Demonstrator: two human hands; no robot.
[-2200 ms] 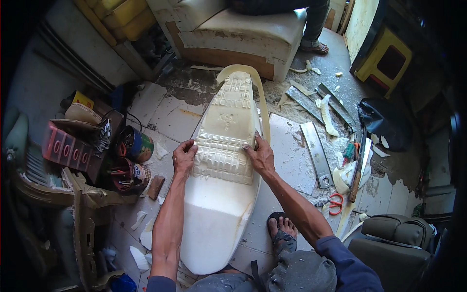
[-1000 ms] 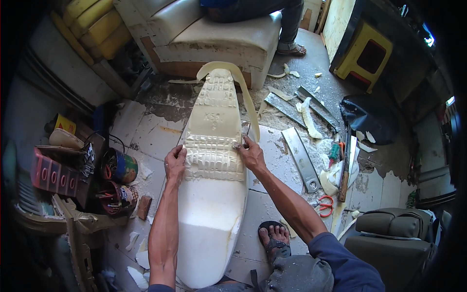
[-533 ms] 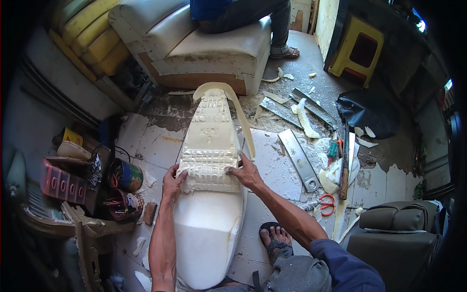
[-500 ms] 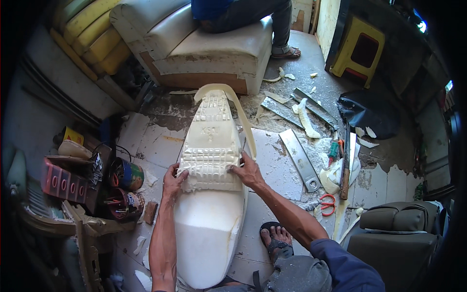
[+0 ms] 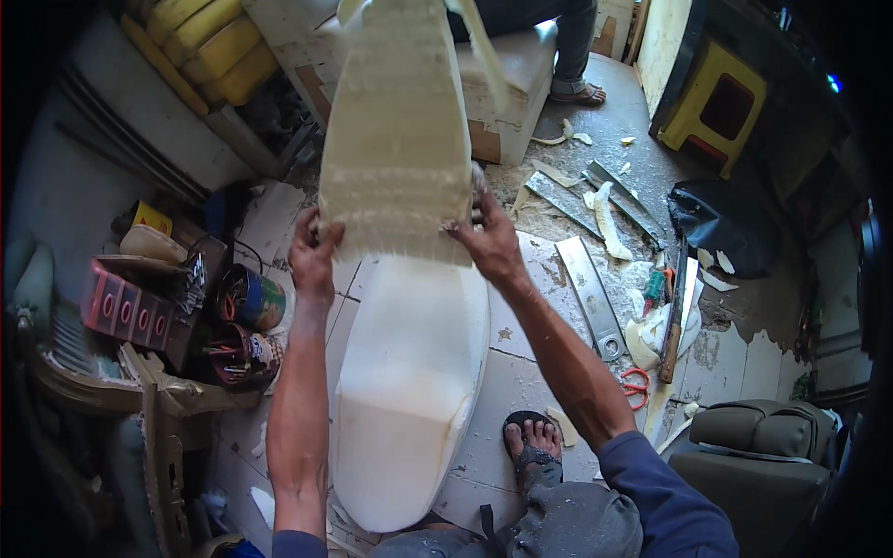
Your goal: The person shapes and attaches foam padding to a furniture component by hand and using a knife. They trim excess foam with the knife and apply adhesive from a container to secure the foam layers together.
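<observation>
Head view shows my left hand [image 5: 313, 256] and right hand [image 5: 493, 246] pinching the cream pad [image 5: 395, 139] by its sides, over the white block's [image 5: 400, 363] far end, and it could flop crooked if one hand slips.

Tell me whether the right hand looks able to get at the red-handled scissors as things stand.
Probably not while the right hand holds the cream pad; once freed, likely yes, as the red scissors handles lie uncovered.
</observation>
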